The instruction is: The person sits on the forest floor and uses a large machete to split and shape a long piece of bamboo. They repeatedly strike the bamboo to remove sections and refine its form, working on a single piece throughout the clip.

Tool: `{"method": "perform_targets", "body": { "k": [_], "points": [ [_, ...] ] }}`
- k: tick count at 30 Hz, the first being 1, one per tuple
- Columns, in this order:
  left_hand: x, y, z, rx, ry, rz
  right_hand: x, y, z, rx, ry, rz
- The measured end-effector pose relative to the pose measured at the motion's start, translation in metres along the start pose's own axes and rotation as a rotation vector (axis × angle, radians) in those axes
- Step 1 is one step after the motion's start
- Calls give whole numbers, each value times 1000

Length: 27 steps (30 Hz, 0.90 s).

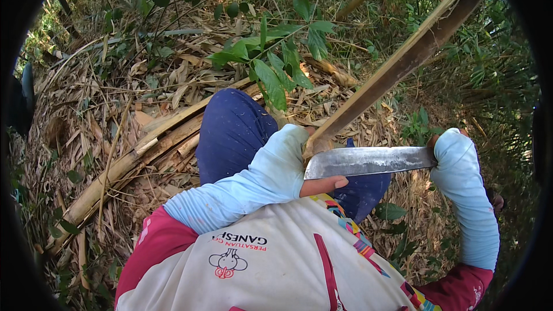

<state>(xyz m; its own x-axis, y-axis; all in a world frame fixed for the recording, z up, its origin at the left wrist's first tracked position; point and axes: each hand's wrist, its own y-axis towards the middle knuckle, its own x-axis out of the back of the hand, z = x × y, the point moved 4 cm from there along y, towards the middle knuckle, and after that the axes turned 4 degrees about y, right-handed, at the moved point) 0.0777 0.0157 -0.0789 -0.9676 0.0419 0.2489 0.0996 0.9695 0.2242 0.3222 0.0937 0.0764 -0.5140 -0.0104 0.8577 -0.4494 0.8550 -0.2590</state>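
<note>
My right hand (452, 147), in a light blue sleeve that covers most of it, is closed on the handle of a machete (371, 160). The blade lies roughly level and points left, its tip by my left hand (294, 152). That hand is wrapped around the lower end of a long split length of bamboo (397, 69), pale along one edge and brown on its face, which slants up to the far right. My left thumb stretches out just below the blade. The fingers of my left hand are mostly hidden behind the sleeve and the blade.
Several cut bamboo poles (124, 167) lie on the ground at the left. Dry leaf litter (167, 92) covers the ground. A leafy green branch (276, 72) hangs ahead of my blue-trousered knee (230, 132). Dense growth (495, 86) stands at the right.
</note>
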Motion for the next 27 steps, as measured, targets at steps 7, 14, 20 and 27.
{"method": "perform_targets", "body": {
  "k": [7,14,20,27],
  "points": [
    [2,0,0,95,25,-71,-3,8,-3,-101,-33,142],
    [-3,0,9,173,-192,-100,12,11,-3,-98,39,123],
    [2,0,20,109,-167,11,9,-10,5,73,128,-69],
    [4,-2,28,127,-175,-90,-1,-11,6,27,215,-95]
  ]
}}
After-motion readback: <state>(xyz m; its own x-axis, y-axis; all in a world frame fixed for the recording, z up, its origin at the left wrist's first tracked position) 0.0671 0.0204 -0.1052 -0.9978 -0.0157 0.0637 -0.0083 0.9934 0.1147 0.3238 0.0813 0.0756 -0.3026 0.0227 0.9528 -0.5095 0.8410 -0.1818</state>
